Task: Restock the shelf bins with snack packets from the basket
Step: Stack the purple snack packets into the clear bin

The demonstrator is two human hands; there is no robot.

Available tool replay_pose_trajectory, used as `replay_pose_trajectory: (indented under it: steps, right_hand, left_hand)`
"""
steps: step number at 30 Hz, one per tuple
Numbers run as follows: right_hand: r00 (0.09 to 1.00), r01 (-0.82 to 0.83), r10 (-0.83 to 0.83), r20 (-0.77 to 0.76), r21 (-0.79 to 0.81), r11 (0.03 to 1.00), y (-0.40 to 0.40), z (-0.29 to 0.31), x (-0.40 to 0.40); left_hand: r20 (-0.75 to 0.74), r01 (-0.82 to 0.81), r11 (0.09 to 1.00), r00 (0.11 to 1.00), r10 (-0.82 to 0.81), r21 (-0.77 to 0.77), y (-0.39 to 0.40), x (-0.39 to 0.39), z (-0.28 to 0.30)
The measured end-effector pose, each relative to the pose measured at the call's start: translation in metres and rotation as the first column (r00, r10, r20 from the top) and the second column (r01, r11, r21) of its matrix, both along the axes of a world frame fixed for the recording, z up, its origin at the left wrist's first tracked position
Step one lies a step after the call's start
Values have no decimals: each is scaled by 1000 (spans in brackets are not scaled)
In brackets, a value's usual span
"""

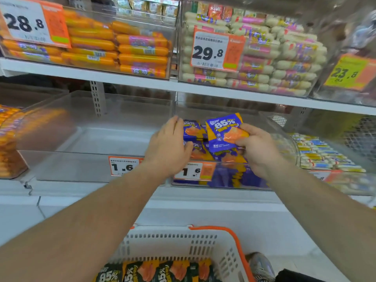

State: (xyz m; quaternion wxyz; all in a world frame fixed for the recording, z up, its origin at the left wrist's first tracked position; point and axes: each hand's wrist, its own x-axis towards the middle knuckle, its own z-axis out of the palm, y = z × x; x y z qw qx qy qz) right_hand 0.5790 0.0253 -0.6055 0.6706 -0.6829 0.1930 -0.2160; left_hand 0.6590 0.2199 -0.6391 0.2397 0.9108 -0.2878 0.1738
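Both of the person's arms reach up over the white basket (pixel 179 239) with its orange rim, toward the lower shelf. The right hand (pixel 257 148) pinches a blue-and-orange snack packet (pixel 224 132) between thumb and curled fingers, holding it tilted just above the open top of the clear shelf bin (pixel 219 180) that already holds a heap of blue packets (pixel 193 132) of the same kind. The left hand (pixel 167 146) lies with its fingers straight and together, flat against the packets at the bin's left edge, gripping nothing.

In the basket, down at the bottom of the view, dark packets (pixel 154 271) with orange pictures lie side by side, marked 85%. A shoe (pixel 261 267) shows just to the right of the basket.

To the left of the blue bin stands an empty clear bin (pixel 97 139), with a 1.6 price tag (pixel 123 165) on its front; the left forearm crosses part of that tag. A second 1.6 tag (pixel 193 170) sits on the front of the blue bin. Farther left is a bin of orange sausages (pixel 8 139), farther right a bin of pale wrapped sticks (pixel 321 153).

The upper shelf board (pixel 122 77) hangs close over the bins, so the gap to reach through is low. On it stand bins of orange sausages (pixel 122 47) and white sausages (pixel 274 64), tagged 28.8 and 29.8
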Motion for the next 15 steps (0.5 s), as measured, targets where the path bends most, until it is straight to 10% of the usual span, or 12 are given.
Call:
replay_pose_trajectory:
  steps: [15]
  right_hand:
    - [942,-115,-54,-332,-469,875,-48,-10,112]
  left_hand:
    - [74,-198,975,979,191,100,-15,3,-24]
